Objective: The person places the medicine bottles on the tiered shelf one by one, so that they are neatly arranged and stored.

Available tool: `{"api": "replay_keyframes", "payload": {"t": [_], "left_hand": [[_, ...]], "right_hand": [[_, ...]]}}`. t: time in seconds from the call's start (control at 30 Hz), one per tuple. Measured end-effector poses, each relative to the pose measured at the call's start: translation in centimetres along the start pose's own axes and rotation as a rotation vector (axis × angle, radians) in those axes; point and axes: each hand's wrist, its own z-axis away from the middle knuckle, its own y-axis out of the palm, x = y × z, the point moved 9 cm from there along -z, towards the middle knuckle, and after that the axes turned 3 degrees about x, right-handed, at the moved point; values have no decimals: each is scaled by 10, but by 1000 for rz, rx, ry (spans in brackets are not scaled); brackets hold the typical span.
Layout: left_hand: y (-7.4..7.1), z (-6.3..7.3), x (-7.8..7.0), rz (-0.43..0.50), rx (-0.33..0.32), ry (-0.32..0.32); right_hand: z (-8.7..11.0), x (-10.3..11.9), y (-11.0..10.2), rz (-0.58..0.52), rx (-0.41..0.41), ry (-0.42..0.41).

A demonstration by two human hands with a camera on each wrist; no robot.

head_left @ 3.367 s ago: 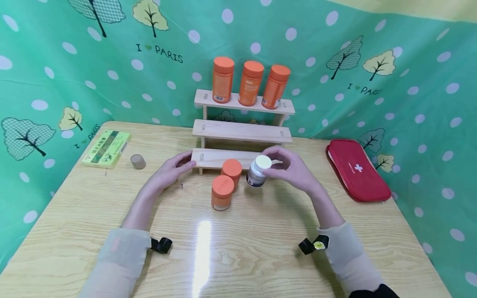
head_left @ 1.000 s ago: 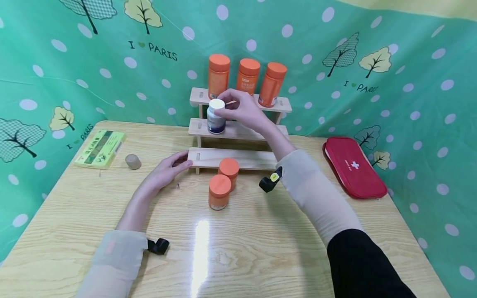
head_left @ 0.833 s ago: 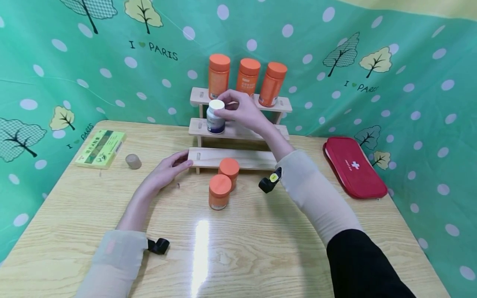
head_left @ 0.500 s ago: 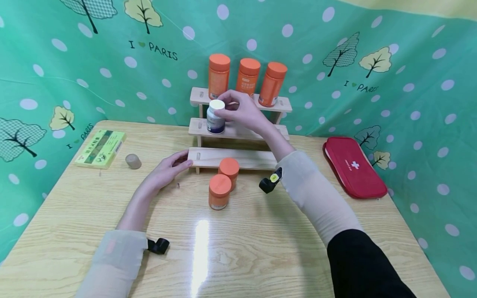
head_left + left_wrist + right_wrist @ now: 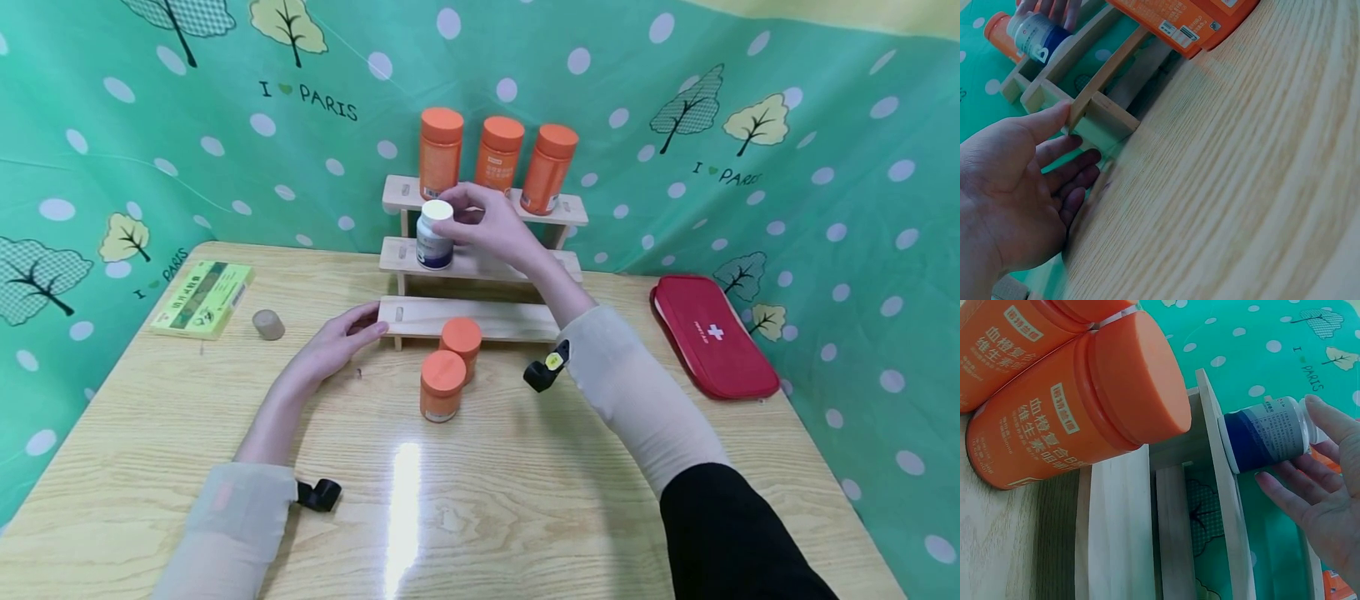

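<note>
A white pill bottle (image 5: 435, 236) with a dark blue lower label stands upright at the left end of the middle tier of a three-step wooden shelf (image 5: 480, 318). My right hand (image 5: 487, 223) holds it near its white cap, thumb and fingers on either side in the right wrist view. At the left end of the lowest tier, my left hand (image 5: 333, 346) grips the plank's end; its thumb (image 5: 1054, 120) lies against the corner and the other fingers bend loosely below. Two orange bottles (image 5: 442, 386) stand in front of the shelf, one behind the other.
Three taller orange bottles (image 5: 441, 154) line the top tier, just behind my right hand. On the left lie a green-yellow box (image 5: 202, 300) and a small grey cylinder (image 5: 267, 325). A red first aid pouch (image 5: 712, 337) lies at right; a patterned green curtain (image 5: 315, 167) hangs behind.
Since the oldest frame, my right hand has carried the white pill bottle from before the lowest tier up and left onto the middle tier. Over the last second, both hands stay nearly still.
</note>
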Motion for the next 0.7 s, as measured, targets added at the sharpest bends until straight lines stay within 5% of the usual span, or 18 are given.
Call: {"api": "replay_keyframes", "payload": {"t": [0.23, 0.7], "left_hand": [[0, 1, -1, -4, 0, 1], [0, 0, -1, 4, -1, -1]], "right_hand": [[15, -8, -6, -13, -49, 15], [80, -48, -11, -298, -237, 7]]}}
